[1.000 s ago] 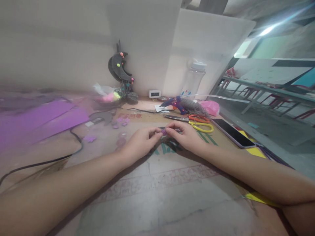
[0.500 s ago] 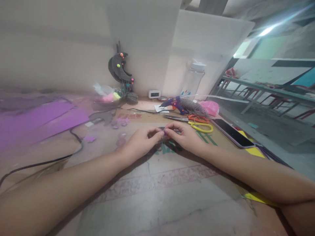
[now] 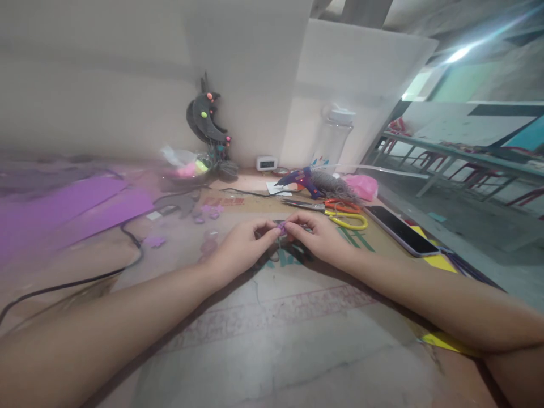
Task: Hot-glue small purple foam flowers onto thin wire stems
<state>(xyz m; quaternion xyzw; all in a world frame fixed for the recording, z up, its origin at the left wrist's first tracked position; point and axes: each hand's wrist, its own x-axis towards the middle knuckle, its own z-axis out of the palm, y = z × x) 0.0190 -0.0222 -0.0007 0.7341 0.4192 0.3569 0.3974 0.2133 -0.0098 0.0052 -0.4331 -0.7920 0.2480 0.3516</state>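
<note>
Between the fingertips of both hands is a small purple cut-out piece [image 3: 282,228], its exact shape partly hidden. My left hand [image 3: 250,241] pinches it from the left, thumb against fingers. From the other side my right hand [image 3: 313,233] pinches it too. Something dark and thin, like a grey cord or ring [image 3: 278,252], shows just under the fingers; I cannot make it out fully. Purple flower-shaped cut-outs [image 3: 212,211] lie on the cardboard beyond my left hand, and another purple flower [image 3: 154,241] lies farther left.
Scissors [image 3: 346,220] with yellow and orange handles, a blue glue gun [image 3: 306,181], grey yarn [image 3: 334,186] and a phone [image 3: 402,229] lie right of centre. A bottle [image 3: 334,139], small clock [image 3: 267,164] and dark crescent ornament [image 3: 206,116] stand behind. Purple sheets [image 3: 85,207] cover the left.
More of the purple piece shows between my fingertips, which have moved slightly apart. Both arms stay in nearly the same place.
</note>
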